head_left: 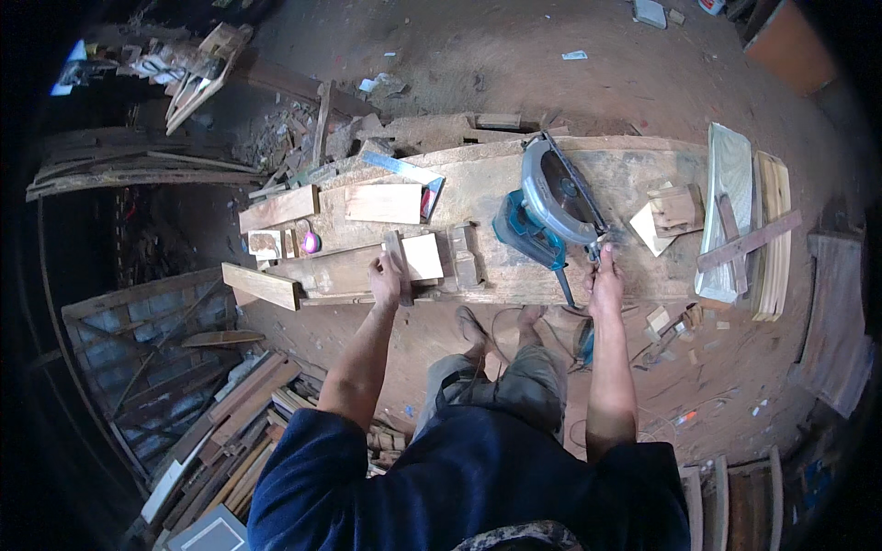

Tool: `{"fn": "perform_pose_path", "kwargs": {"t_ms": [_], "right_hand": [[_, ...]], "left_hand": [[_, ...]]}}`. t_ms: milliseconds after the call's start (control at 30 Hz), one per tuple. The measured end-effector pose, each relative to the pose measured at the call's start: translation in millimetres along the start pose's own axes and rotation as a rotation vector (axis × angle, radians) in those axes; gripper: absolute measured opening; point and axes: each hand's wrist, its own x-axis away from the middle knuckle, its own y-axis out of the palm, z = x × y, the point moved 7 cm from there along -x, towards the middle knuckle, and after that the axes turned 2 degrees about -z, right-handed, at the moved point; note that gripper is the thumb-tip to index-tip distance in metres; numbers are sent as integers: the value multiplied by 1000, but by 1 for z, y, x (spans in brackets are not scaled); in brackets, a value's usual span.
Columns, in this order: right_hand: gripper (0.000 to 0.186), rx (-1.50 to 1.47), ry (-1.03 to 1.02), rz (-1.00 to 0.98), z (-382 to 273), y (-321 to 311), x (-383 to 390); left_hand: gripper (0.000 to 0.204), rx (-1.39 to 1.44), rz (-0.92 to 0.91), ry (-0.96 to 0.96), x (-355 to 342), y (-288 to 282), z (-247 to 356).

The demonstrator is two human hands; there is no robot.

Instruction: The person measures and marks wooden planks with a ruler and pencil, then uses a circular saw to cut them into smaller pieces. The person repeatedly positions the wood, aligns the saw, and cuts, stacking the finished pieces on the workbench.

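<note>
Far left, off the tabletop (496,179): stacks of old planks (138,165) and a heap of timber offcuts (239,413) on the dirt floor (514,64).

Left end of tabletop: a short board (262,286) sticks out over the near edge, a longer pale board (278,208) lies behind it w/ a small pink tape measure (310,242) between them. Further in, a square pale panel (383,203) w/ a metal square ruler (404,171) just behind it.

Left hand (386,277) is closed around a narrow wood strip (397,260), thumb side on top, pressing it down on the tabletop near the front edge. Just right of that hand: a small pale square block (423,256), touching or nearly touching the strip, then a couple of dark wood blocks (464,257).

Mid-right: blue circular saw (548,207) sits on the tabletop, blade guard tilted up toward the back. Right hand (605,275) is just beside the saw's near-right corner, fingers pinched narrow on sth small by the base; can't tell exactly what. Saw cord (562,286) drops over the front edge.

Right end: small wood offcuts (669,213), then a long pale slab (729,207) and stacked slats (774,234) w/ a dark stick (749,242) laid across them.
</note>
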Motion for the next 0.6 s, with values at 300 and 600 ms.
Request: {"fn": "perform_pose_path", "kwargs": {"t_ms": [300,600], "right_hand": [[49,-251,215,-84,10,1,-7],[42,1166,-1105,-61,-18,122,108]], "left_hand": [[61,39,17,107,5,29,26],[55,-75,-23,88,9,8,39]]}}
